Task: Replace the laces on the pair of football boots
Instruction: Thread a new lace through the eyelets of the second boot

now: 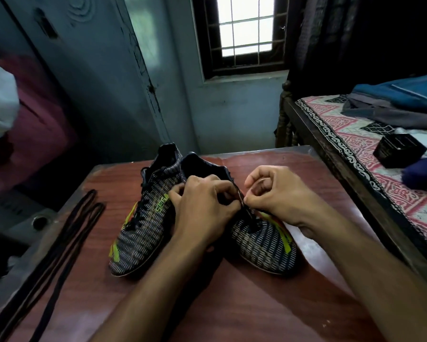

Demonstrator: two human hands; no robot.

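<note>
Reddish-brown laminate covers the small table (256, 304) on which a pair of black knitted football boots with lime-yellow stripes stands, toes toward the person. As a judgement, the task is at an early stage. The left-hand boot (143, 218) at about eleven o'clock from the hands has its black lace threaded through every eyelet that shows, untouched. The right-hand boot (261, 243) is the one being worked on: its lace (242, 198) runs up from the lower eyelets into the fingers, though whether it is going out or coming in cannot be told. Two long dark loose laces (59, 243) lie stretched along the table's edge at nine o'clock, well apart from both boots; they look like the replacements, or possibly discards.

The left hand (202, 206) rests over the open throat of the right-hand boot, fingers curled and pinching the lace at the eyelet row. The right hand (274, 191), at three o'clock from it and nearly touching, has its fingers curled in, thumb and forefinger pinching the same lace just above the tongue. The boot sits directly under both hands, its toe emerging at six o'clock.
</note>
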